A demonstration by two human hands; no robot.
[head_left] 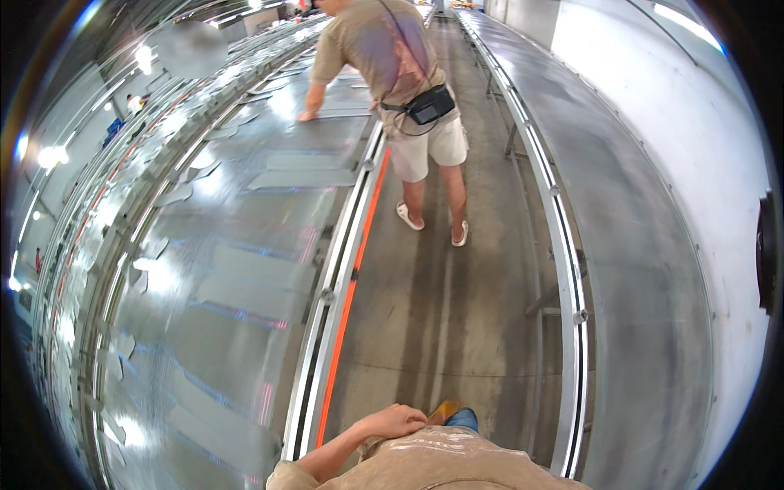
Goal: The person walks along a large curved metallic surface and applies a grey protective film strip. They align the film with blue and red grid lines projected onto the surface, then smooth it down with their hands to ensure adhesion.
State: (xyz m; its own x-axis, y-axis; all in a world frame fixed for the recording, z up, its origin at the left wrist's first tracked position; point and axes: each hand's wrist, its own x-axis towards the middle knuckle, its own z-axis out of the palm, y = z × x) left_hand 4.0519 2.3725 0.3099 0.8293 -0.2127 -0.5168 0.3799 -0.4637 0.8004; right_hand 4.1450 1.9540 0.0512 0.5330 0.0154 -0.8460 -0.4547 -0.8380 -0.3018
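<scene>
The beige shirt with whitish print across its front (465,467) is my own, at the bottom of the view, and my bare left hand (398,420) lies just at its front, near the waist. My left forearm (333,454) slants up and rightward from the lower edge, the wrist slightly bent, the back of the hand uppermost. My fingers are loosely curled inward, their tips hidden, so I cannot tell whether they grip the cloth or anything else. My right hand is out of view, and its fingers I cannot tell. Just past the hand shows a patch of blue fabric (463,419). To my left runs a long, shiny grey table (237,222), edged by a silver metal rail and a bright orange strip (337,359); thin, flat grey pieces (302,178) lie across it. Farther up the concrete aisle (465,327), a co-worker in a beige shirt and pale shorts (384,49) leans leftward, one hand at the table. On my right stretches another long grey table (645,359), beside a white wall (645,69).
</scene>
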